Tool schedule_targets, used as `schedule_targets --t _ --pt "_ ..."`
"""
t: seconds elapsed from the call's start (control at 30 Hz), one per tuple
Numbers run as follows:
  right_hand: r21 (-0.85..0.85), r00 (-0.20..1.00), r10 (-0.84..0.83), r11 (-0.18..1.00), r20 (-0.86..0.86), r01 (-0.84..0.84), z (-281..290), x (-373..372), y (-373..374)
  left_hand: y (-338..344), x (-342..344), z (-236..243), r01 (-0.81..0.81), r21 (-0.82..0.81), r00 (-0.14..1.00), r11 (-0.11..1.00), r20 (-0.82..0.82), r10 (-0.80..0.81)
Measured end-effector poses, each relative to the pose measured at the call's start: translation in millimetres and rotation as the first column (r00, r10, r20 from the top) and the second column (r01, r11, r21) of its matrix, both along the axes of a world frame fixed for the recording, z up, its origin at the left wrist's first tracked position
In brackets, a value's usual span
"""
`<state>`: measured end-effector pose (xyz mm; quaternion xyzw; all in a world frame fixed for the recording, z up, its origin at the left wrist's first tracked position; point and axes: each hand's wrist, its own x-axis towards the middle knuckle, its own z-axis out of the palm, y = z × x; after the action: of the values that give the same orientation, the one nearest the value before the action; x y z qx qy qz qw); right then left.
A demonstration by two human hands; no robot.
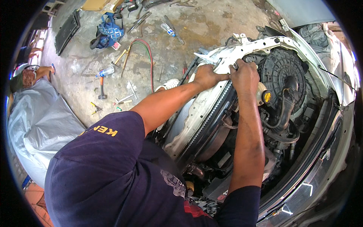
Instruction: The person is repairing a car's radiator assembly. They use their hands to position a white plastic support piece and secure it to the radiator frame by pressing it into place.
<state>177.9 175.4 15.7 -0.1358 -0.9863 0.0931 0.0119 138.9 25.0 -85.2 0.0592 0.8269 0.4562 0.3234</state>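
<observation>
Both my hands are at the white front frame (pixel 236 51) of a car's open engine bay. My left hand (pixel 208 76) grips the frame, its thumb stretched toward the bay and its fingertips mostly hidden. Close to its right, my right hand (pixel 245 78) is closed at the inner edge of the frame. A small shiny metal piece (pixel 235 65) shows at its curled fingers, too small to name. Just beyond my left hand lies a pale, clear-looking part (pixel 207 57). Beside my right wrist is a reservoir with a yellow cap (pixel 267 97).
A round black ribbed housing (pixel 283 72) and a hose (pixel 289 108) fill the bay's right side. On the floor lie a hammer (pixel 102 89), water bottles, a blue bag (pixel 109 32) and a red hose (pixel 151 64). A silver cover (pixel 41 121) drapes something at left; a person's leg (pixel 43 71) is beyond.
</observation>
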Motion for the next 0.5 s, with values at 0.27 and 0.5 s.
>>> schedule_targets --t 0.27,0.5 --pt "0.023 1.000 0.018 1.000 -0.005 -0.018 -7.4 -1.5 2.7 -2.4 -1.0 4.9 0.010 -0.009 1.000 1.000 0.017 -0.010" --pt "-0.050 0.999 -0.036 0.998 0.004 0.037 -12.8 -0.9 8.8 -1.1 0.3 1.7 0.008 -0.020 0.999 1.000 -0.033 -0.009"
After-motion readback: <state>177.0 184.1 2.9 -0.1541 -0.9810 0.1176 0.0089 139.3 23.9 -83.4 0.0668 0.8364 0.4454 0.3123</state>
